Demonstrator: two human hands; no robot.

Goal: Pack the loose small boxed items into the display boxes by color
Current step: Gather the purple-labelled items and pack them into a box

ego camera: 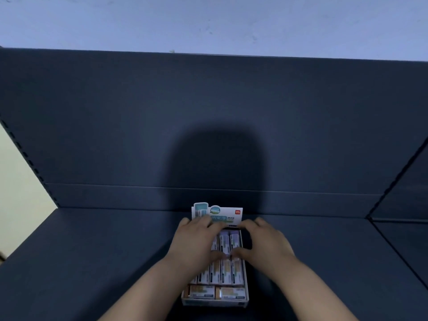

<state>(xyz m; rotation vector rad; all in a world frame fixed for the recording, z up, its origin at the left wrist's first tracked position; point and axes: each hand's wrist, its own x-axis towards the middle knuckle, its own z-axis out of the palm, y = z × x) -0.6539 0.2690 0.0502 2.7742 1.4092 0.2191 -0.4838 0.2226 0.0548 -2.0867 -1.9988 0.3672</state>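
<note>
Dark blue shelf surface [92, 262], backed by a matching panel. White cardboard display box [215, 301], centred, packed with small boxed items [236, 271]. Left hand [196, 239] and right hand [266, 242] are laid flat on the contents, fingers loosely spread, nothing gripped.

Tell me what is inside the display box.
The display box holds rows of small boxes, purple-topped at the back, orange nearer. Both hands, left and right, cover the middle.

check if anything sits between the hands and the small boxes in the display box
Nothing visible does. The left hand and right hand already rest on the small boxed items in the open display box; its header card stands behind them.
</note>
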